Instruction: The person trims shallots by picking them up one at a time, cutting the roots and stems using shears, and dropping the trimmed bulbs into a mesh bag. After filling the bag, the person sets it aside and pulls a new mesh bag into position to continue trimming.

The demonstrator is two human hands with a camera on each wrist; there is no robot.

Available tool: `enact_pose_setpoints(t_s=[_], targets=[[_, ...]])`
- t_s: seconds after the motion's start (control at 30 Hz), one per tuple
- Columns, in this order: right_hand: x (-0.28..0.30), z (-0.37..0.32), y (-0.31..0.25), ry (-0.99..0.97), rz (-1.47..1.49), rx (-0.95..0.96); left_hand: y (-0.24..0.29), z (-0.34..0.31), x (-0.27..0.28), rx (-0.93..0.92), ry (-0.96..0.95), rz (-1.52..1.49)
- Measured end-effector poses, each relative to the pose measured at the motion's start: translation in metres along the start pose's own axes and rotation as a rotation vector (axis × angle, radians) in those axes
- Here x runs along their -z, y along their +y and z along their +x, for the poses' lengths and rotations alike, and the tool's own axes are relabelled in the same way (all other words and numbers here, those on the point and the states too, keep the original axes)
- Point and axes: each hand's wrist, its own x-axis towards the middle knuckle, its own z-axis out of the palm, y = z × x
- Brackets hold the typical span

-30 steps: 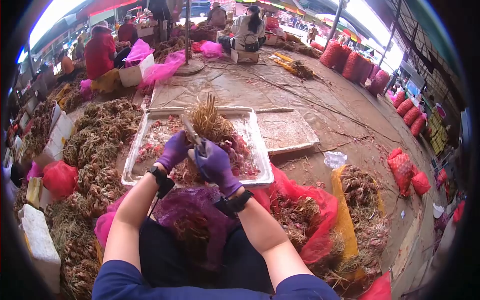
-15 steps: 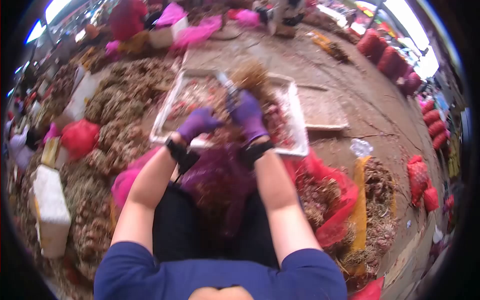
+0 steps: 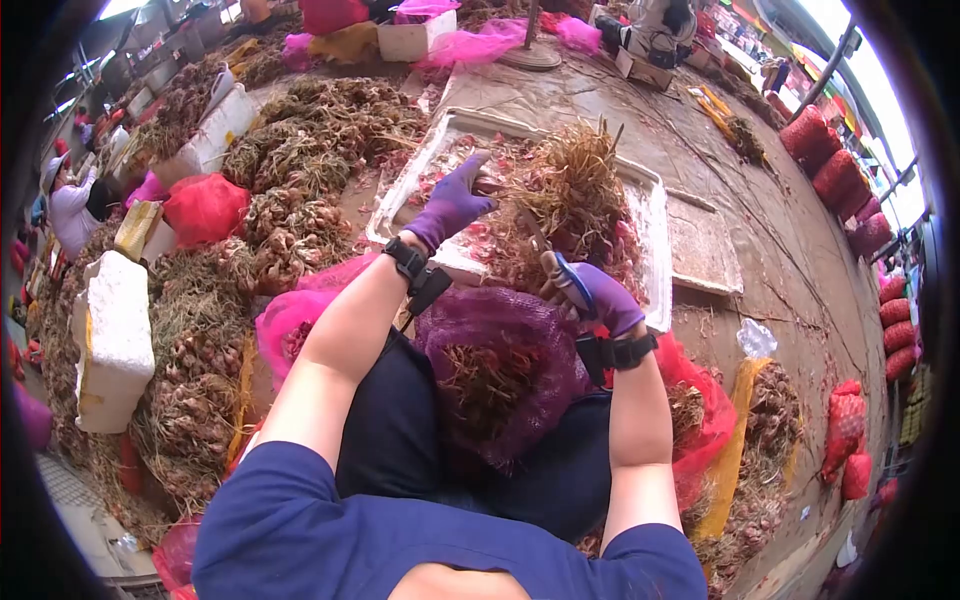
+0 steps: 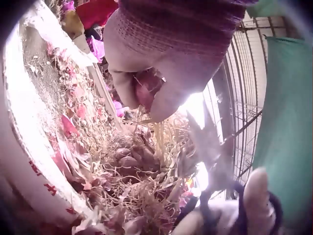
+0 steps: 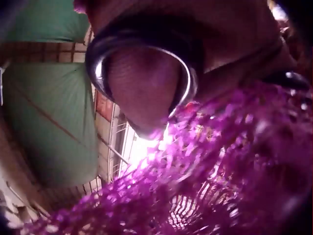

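Observation:
In the head view my left hand [image 3: 455,205], in a purple glove, is over the left part of a white foam tray [image 3: 656,240]. The left wrist view shows its thumb and fingers pinching a small reddish shallot [image 4: 147,88]. My right hand [image 3: 605,298], gloved too, holds scissors [image 4: 208,152] near the tray's front edge, a finger through a dark handle ring [image 5: 191,73]. Between the hands, a bundle of shallots with dry straw-like stalks [image 3: 575,180] lies in the tray. Below the right hand, a purple mesh bag [image 3: 545,345] sits in my lap with dry stalks inside.
Heaps of dried shallots [image 3: 310,140] lie to the left, beside a white foam block [image 3: 115,330] and a red bag [image 3: 206,208]. On the right are a red mesh bag [image 3: 705,400] and a second shallow tray [image 3: 705,240]. Filled red sacks [image 3: 835,175] stand farther off.
My hands were together at the stalk bundle and have drawn apart. The right hand with the scissors has come back toward my lap. The head view has tilted down and turned left.

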Motion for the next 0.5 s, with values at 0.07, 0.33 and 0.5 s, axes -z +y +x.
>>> enact_pose_setpoints(t_s=[0.07,0.33,0.5], targets=[[0.001,-0.014,-0.009,0.009,-0.055,-0.123,-0.002,0.002,-0.003,-0.034,0.024,-0.005],[-0.023,-0.003,-0.01,-0.029,0.321,0.059,0.01,-0.006,-0.015,-0.158,0.059,0.162],[-0.011,0.034,-0.006,0.041,0.231,-0.036,0.02,-0.01,-0.015,-0.053,-0.069,-0.012]])
